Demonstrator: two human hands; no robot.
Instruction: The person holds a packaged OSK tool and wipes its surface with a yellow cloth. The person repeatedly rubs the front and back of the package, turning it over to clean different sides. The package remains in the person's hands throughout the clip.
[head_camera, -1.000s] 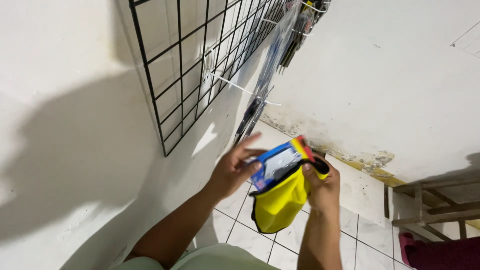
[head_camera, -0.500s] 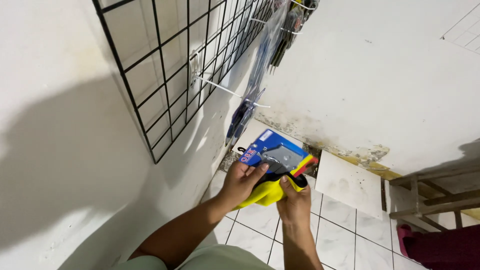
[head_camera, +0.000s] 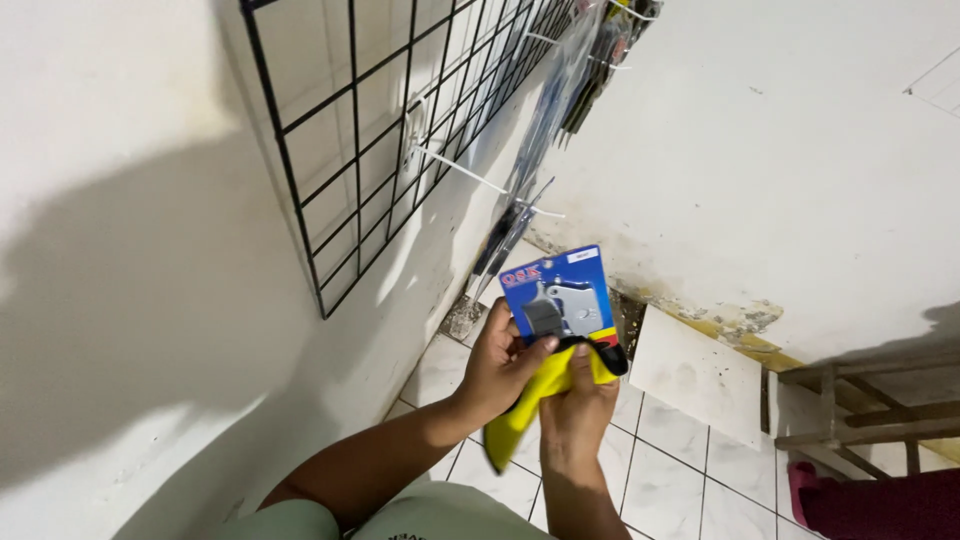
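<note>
My left hand (head_camera: 497, 365) grips a blue blister-card package (head_camera: 560, 294) by its lower left edge; a grey metal part shows under the clear plastic. My right hand (head_camera: 577, 412) holds a yellow cloth (head_camera: 530, 400) against the bottom of the package, and the cloth hangs down between my hands. Both hands are close together above the white tiled floor, just below a black wire grid panel (head_camera: 400, 130) on the wall to the left.
A white hook peg (head_camera: 462, 170) sticks out of the grid. Further along it hang several packaged goods (head_camera: 560, 110). A loose white tile (head_camera: 695, 375) leans on the stained wall base. A wooden frame (head_camera: 860, 410) and something dark red (head_camera: 880, 505) are at right.
The package has turned upright, facing me, and my hands have shifted slightly. The yellow cloth has moved from the package's side to its bottom edge.
</note>
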